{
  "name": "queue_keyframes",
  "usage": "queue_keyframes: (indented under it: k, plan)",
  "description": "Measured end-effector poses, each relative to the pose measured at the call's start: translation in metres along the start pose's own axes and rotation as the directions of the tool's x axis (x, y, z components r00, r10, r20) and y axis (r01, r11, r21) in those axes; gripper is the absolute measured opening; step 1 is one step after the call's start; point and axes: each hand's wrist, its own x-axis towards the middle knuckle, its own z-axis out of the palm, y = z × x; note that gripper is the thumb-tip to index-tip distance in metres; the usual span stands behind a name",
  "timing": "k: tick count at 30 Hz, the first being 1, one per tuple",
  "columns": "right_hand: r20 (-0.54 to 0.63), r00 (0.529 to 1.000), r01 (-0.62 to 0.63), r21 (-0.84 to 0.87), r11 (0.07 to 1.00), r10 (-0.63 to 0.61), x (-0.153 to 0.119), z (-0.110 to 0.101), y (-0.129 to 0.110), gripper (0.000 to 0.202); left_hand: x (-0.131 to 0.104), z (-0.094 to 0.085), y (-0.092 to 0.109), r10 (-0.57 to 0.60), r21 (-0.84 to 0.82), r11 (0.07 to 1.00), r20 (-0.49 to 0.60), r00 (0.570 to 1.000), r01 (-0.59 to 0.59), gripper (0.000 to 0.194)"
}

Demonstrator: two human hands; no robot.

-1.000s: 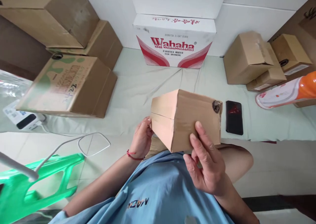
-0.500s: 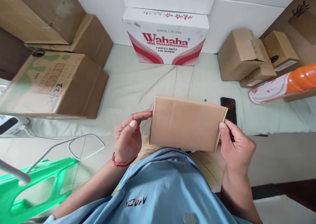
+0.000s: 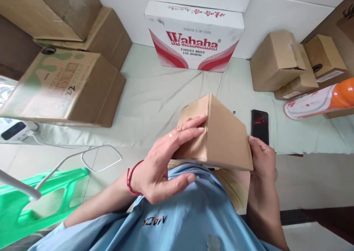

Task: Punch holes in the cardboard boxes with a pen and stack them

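Just above the person's lap, at the near edge of the green cloth (image 3: pixel 149 96), a plain brown cardboard box (image 3: pixel 228 138) is held between two bare hands, with one corner edge turned toward the wearer. Holding it this close probably lets both hands reach it easily with the arms bent, and keeps its faces in plain sight.

The right hand (image 3: pixel 262 157) is closed on the box's right edge, the thumb in front and the fingers curled; how far they reach round the back is hidden. This grip seems to be what keeps the box up, though the lap may also bear some weight from below, which cannot be told. The left hand (image 3: pixel 164 158) is open, its fingers almost straight and laid flat along the left face, the thumb spread well apart and off the cardboard. It appears to steady or press that side rather than grip it.

Near the box's right end, a black smartphone (image 3: pixel 260 124) lies on the cloth, partly behind the right hand. Farther back stands the white-and-red Wahaha water carton (image 3: pixel 195 40), set against the white wall, perhaps to leave the front of the cloth free for handling.
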Motion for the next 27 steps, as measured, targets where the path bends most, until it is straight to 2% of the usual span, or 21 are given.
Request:
queue_keyframes:
  k: [2,4,7,9,12,14,15,17,19,21,24,27]
  plan:
    - [-0.009,0.997,0.079,0.007,0.997,-0.079,-0.005,-0.007,-0.004,0.046,0.006,-0.005,-0.010,0.001,0.021,1.000,-0.045,0.999,0.000,0.072]
    - [-0.003,0.979,0.201,-0.029,0.979,-0.202,-0.015,-0.014,-0.013,0.044,0.009,-0.012,-0.022,-0.028,-0.018,1.000,-0.168,0.985,0.025,0.071]
    - [0.092,0.905,0.425,-0.139,0.894,-0.416,-0.034,-0.018,-0.035,0.034,0.010,-0.026,-0.043,-0.144,-0.183,0.979,-0.337,0.930,0.085,0.070]
    - [0.227,0.798,0.598,-0.179,0.781,-0.559,-0.047,-0.014,-0.052,0.029,0.008,-0.037,-0.059,-0.272,-0.341,0.929,-0.374,0.886,0.141,0.065]
    - [0.409,0.552,0.828,-0.162,0.537,-0.727,-0.063,0.002,-0.071,0.056,0.004,-0.046,-0.082,-0.443,-0.551,0.810,-0.352,0.825,0.200,0.047]
    - [0.473,0.401,0.913,-0.136,0.385,-0.784,-0.070,0.016,-0.076,0.069,-0.002,-0.044,-0.094,-0.500,-0.637,0.745,-0.341,0.796,0.195,0.038]
    - [0.485,0.346,0.937,-0.130,0.325,-0.803,-0.073,0.022,-0.078,0.070,-0.005,-0.040,-0.098,-0.516,-0.666,0.723,-0.344,0.784,0.183,0.036]
    - [0.483,0.284,0.959,-0.155,0.238,-0.829,-0.075,0.031,-0.080,0.070,-0.015,-0.029,-0.103,-0.539,-0.697,0.696,-0.347,0.768,0.174,0.034]
    - [0.453,0.267,0.960,-0.200,0.195,-0.850,-0.072,0.036,-0.084,0.068,-0.025,-0.016,-0.106,-0.552,-0.685,0.693,-0.306,0.776,0.224,0.035]
    - [0.414,0.286,0.951,-0.230,0.205,-0.864,-0.062,0.039,-0.089,0.061,-0.036,-0.004,-0.109,-0.559,-0.605,0.719,-0.214,0.801,0.341,0.038]
    - [0.359,0.320,0.947,-0.159,0.281,-0.877,-0.033,0.042,-0.093,0.048,-0.047,0.002,-0.109,-0.565,-0.318,0.801,-0.125,0.815,0.507,0.041]
    - [0.301,0.387,0.903,0.068,0.424,-0.872,0.003,0.047,-0.088,0.037,-0.050,-0.002,-0.106,-0.536,-0.055,0.844,-0.144,0.832,0.534,0.051]
